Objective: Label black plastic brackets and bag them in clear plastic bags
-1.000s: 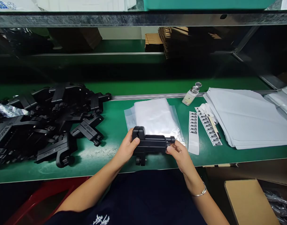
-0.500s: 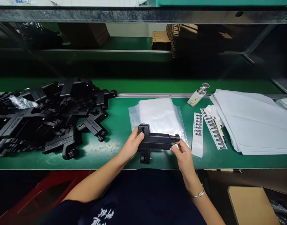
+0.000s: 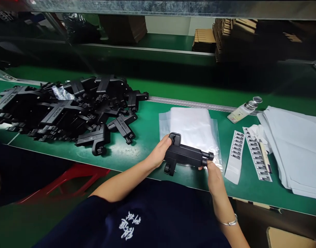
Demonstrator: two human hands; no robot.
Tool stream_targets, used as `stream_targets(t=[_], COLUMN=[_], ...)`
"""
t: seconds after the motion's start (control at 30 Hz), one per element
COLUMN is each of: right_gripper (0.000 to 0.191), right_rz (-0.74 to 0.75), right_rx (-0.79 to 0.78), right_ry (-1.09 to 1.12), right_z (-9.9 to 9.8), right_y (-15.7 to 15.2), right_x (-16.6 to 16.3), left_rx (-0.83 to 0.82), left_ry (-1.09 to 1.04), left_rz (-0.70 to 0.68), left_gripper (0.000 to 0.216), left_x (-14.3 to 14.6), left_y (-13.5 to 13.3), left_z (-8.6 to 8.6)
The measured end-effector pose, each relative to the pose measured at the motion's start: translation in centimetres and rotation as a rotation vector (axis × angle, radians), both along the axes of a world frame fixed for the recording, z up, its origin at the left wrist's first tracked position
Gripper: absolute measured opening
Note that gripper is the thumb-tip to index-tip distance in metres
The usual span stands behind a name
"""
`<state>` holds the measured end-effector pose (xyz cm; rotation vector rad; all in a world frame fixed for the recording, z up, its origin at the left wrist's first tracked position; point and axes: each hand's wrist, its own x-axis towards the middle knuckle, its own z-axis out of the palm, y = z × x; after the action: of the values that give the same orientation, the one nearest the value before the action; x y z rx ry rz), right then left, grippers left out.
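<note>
The black plastic part (image 3: 185,155) lies lengthwise left to right, knobbed end rightward, above the desk (image 3: 147,137) edge; left hand (image 3: 159,153) grips it, right hand (image 3: 213,174) pinches its tip.

"bosch" on piled black parts (image 3: 121,124)

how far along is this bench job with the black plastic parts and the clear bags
Done: no bagged part shows anywhere on the green table. In hand: one black part, held above the stack of clear bags by the left hand and right hand. Left: a big pile of loose black parts sits unbagged, and the label strips look mostly full. So it seems early.
</note>
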<state>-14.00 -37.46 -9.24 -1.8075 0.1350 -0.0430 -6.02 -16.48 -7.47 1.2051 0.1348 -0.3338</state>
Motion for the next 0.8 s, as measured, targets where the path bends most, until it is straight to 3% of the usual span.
stream_targets(t=[0.13,0.27,0.37,0.47,0.6,0.7,0.8], right_gripper=[0.032,0.023,0.025,0.055,0.043,0.04,0.049], right_rz=[0.238,0.37,0.196,-0.04,-0.273,-0.288,-0.183], right_rx=[0.057,0.184,0.326,0.579,0.764,0.745,0.549], right_ry=[0.139,0.272,0.165,0.038,0.103,0.152,0.127], right_z=[1.0,1.5,1.6,1.6,1.1,0.4,0.0], right_y=[2.9,5.0,4.4,3.3,2.8,2.9,3.0], right_x=[-0.2,-0.4,-0.6,-0.3,0.7,0.8,-0.2], left_rx=[-0.249,-0.323,-0.291,-0.191,-0.1,-0.029,0.102], left_ry=[0.363,0.42,0.374,0.182,-0.174,-0.322,-0.419], left_rz=[0.193,0.175,0.117,0.015,-0.35,-0.57,-0.54], left_gripper=[0.041,0.039,0.044,0.054,0.079,0.088,0.074], left_x=[1.0,1.5,1.4,0.8,-0.2,-0.5,0.0], left_y=[-0.7,-1.2,-1.2,-1.2,-1.1,-1.1,-1.3], left_z=[-0.3,-0.2,0.1,0.7,2.2,3.2,3.7])
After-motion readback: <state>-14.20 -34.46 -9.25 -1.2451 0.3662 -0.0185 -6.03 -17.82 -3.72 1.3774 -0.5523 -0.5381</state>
